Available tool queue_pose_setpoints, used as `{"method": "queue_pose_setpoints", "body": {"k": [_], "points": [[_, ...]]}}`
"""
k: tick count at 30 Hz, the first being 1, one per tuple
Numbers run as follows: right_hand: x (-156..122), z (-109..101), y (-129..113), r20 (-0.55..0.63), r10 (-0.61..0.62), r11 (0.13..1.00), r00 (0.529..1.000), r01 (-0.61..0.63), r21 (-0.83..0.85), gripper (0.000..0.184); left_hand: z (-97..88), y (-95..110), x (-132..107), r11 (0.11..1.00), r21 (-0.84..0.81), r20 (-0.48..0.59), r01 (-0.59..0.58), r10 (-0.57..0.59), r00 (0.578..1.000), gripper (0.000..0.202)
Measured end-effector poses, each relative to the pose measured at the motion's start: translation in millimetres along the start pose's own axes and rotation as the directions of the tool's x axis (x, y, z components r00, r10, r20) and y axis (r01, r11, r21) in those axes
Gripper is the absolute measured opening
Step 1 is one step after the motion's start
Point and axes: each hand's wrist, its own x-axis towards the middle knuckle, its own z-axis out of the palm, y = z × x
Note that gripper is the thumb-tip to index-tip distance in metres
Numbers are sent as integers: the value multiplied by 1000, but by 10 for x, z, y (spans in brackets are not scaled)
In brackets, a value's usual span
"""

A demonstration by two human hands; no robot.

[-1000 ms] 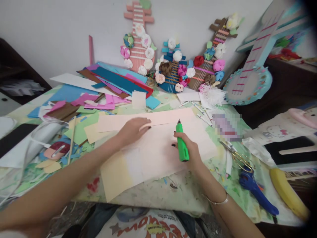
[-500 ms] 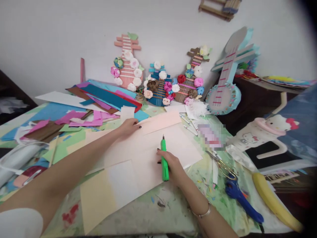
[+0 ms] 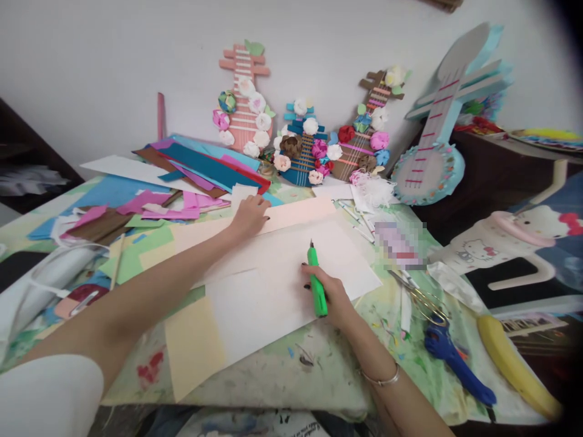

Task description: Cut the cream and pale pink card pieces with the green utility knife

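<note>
My right hand (image 3: 334, 294) grips a green utility knife (image 3: 316, 282), its thin tip pointing away from me above the white sheet (image 3: 277, 258). At the sheet's far side, a pale pink paper strip (image 3: 305, 212) lies across it. My left hand (image 3: 250, 217) rests on the left part of this strip, fingers spread and palm down. Toward me, a pale sheet with a beige left end (image 3: 194, 346) juts out over the table's front part. A small white paper piece (image 3: 240, 194) lies just beyond my left hand.
Flower-covered paper instruments (image 3: 303, 149) lean on the wall behind. Coloured paper sheets (image 3: 204, 170) are piled at the back left. To the right lie scissors (image 3: 430, 303), a blue-handled tool (image 3: 460, 364) and a banana (image 3: 514, 364). A white cup (image 3: 483, 243) stands beyond them.
The pink strip now lies flatter across the sheet. My left hand has gone from holding its edge to resting flat on it. The view has shifted; the knife stays in my right hand.
</note>
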Motion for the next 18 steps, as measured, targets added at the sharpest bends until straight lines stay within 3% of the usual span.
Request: {"method": "queue_pose_setpoints", "body": {"k": [3, 7, 9, 14, 18], "points": [[-57, -71, -35, -24, -13, 1000, 1000, 13, 7, 55, -131, 420, -428, 976, -73, 4, -203, 204, 979, 20], [-150, -186, -89, 85, 2, 998, 996, 3, -57, 60, -200, 1003, -1109, 863, -193, 28, -466, 480, 877, 24], [-181, -206, -79, 132, 23, 996, 991, -11, -87, 56, -172, 1171, -1317, 835, -171, 41, -522, 536, 843, 35], [-207, -157, -7, 191, 40, 992, 981, -16, -124, 39, -52, 1191, -1400, 836, -165, 128, -524, 545, 829, 41], [-207, -135, 41, 182, -5, 981, 983, 40, -190, 29, -24, 1112, -1353, 816, -168, 114, -554, 574, 811, 40]]}}
